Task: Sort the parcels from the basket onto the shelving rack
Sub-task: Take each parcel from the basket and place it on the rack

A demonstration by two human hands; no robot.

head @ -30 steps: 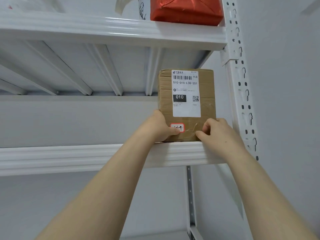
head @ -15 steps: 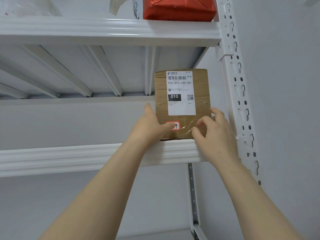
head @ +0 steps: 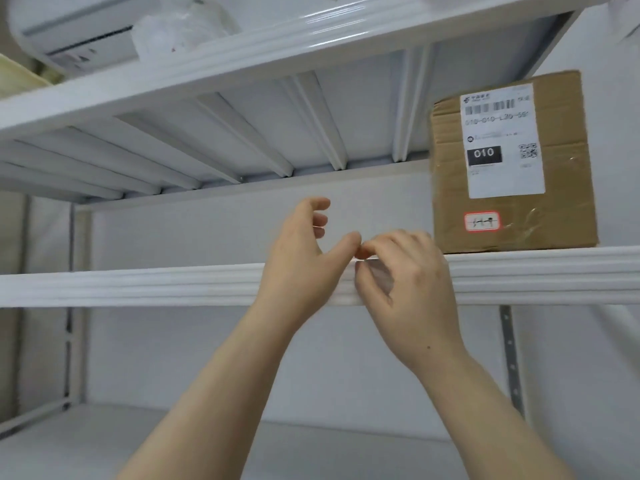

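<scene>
A brown cardboard parcel [head: 561,161] with a white shipping label marked 010 stands upright at the right end of the middle shelf [head: 138,285] of the white rack. Neither hand touches it. My left hand [head: 304,258] hovers in front of the shelf edge left of the parcel, fingers spread and curled, holding nothing. My right hand [head: 405,282] is beside it, loosely curled and empty, its fingertips close to the left thumb. The basket is out of view.
The top shelf [head: 242,60] carries a clear plastic-wrapped bundle [head: 180,32]. An air conditioner [head: 69,32] hangs behind at upper left. The lower shelf [head: 104,445] shows at the bottom. A perforated upright [head: 510,358] runs under the parcel.
Both hands have let go of the parcel and drawn back left of it. The view has swung left, so the parcel now sits at the right of the frame.
</scene>
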